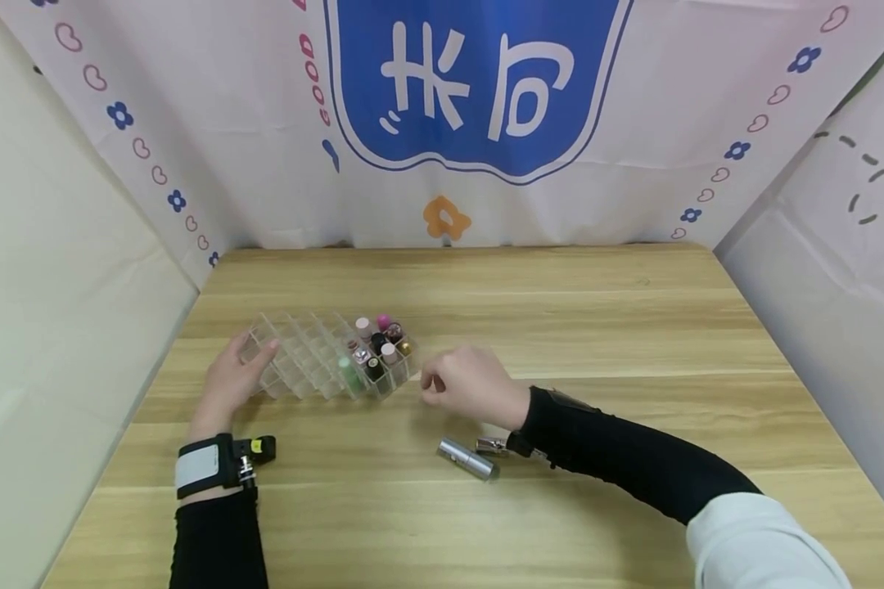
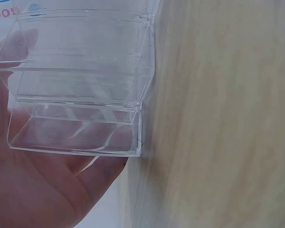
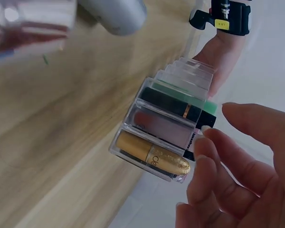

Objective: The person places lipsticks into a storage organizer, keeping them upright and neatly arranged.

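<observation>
A clear plastic lipstick organizer with slanted rows of compartments stands on the table's left half. My left hand grips its left end, the thumb on the near side and fingers seen through the plastic. Several lipsticks fill its right end, among them a gold tube, a black tube and a pale green tube. My right hand hovers just right of that end, fingers loosely bent and thumb apart, holding nothing. In the right wrist view its fingertips overlap the lipstick tops.
A silver tube lies on the wooden table below my right hand. Beside it a second shiny tube is partly hidden by the right wrist's device. Printed cloth hangs along the table's back edge, with pale cloth at both sides.
</observation>
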Motion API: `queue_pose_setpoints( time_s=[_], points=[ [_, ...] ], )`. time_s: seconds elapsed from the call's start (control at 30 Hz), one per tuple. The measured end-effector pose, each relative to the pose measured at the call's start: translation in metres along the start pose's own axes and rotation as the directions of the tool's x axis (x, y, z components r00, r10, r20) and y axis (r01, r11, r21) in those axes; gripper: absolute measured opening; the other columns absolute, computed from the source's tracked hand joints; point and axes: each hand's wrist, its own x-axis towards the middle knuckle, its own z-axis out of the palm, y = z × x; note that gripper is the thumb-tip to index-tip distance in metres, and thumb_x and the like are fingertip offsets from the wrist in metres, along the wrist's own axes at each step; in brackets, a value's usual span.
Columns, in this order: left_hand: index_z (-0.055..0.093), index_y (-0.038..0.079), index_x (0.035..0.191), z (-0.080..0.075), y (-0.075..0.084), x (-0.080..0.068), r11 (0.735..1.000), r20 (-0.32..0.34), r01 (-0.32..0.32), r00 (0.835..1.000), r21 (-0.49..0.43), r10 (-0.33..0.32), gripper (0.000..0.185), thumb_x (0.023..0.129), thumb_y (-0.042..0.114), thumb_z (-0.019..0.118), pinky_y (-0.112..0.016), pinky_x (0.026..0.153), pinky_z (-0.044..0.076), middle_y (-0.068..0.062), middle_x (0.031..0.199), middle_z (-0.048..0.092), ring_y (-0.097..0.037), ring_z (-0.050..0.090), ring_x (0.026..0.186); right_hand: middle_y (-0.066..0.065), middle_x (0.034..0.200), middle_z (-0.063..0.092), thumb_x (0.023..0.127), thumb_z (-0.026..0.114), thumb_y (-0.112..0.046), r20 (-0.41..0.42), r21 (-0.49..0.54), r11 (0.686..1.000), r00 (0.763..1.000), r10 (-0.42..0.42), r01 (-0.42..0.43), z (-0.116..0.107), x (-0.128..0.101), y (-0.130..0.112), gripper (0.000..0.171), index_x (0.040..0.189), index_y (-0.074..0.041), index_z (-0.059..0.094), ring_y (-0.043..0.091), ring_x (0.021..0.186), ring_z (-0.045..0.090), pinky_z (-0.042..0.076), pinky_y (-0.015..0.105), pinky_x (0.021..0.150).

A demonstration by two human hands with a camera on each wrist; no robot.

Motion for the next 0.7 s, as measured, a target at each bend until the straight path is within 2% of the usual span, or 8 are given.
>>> queue_pose_setpoints(
  time_s=[0.23, 0.37, 0.5, 0.7],
  points=[
    [0.005, 0.011, 0.159, -0.001, -0.001, 0.0, 1.0, 0.0, 0.003, 1.0, 0.015, -0.003, 0.092, 0.095, 0.069, 0.039, -0.076, 0.111, 0.017, -0.026, 0.163, 0.006, -0.055, 0.01, 0.146, -0.011, 0.069, 0.064, 0.087, 0.071, -0.033, 0.094, -0.024, 0.999, 0.995, -0.024, 0.026, 0.01, -0.02, 0.0, 0.015, 0.091, -0.019, 0.075, 0.001, 0.058, 0.051, 0.041, 0.017, 0.052],
    [0.006, 0.011, 0.159, 0.0, -0.002, 0.0, 1.0, -0.003, -0.001, 1.0, 0.017, 0.001, 0.092, 0.095, 0.069, 0.039, -0.075, 0.11, 0.018, -0.027, 0.163, 0.007, -0.056, 0.011, 0.146, -0.01, 0.076, 0.067, 0.084, 0.073, -0.04, 0.117, -0.091, 0.994, 0.992, -0.045, 0.056, 0.017, -0.029, 0.001, 0.023, 0.093, -0.019, 0.074, 0.003, 0.061, 0.053, 0.045, 0.021, 0.055],
    [0.006, 0.011, 0.159, 0.0, -0.003, 0.0, 1.0, -0.004, -0.003, 1.0, 0.018, 0.004, 0.092, 0.095, 0.068, 0.039, -0.075, 0.111, 0.018, -0.027, 0.163, 0.007, -0.055, 0.011, 0.146, -0.007, 0.085, 0.07, 0.08, 0.076, -0.044, 0.14, -0.117, 0.991, 0.989, -0.054, 0.071, 0.022, -0.033, 0.001, 0.031, 0.097, -0.018, 0.073, 0.004, 0.064, 0.053, 0.046, 0.021, 0.057],
    [0.005, 0.012, 0.159, 0.001, -0.003, 0.0, 1.0, -0.003, -0.004, 1.0, 0.019, 0.004, 0.091, 0.095, 0.068, 0.038, -0.075, 0.111, 0.018, -0.027, 0.163, 0.007, -0.055, 0.011, 0.146, -0.012, 0.073, 0.065, 0.078, 0.076, -0.051, 0.185, -0.143, 0.985, 0.98, -0.068, 0.095, 0.032, -0.034, 0.002, 0.035, 0.095, -0.021, 0.072, 0.003, 0.061, 0.049, 0.04, 0.02, 0.055]
  ],
)
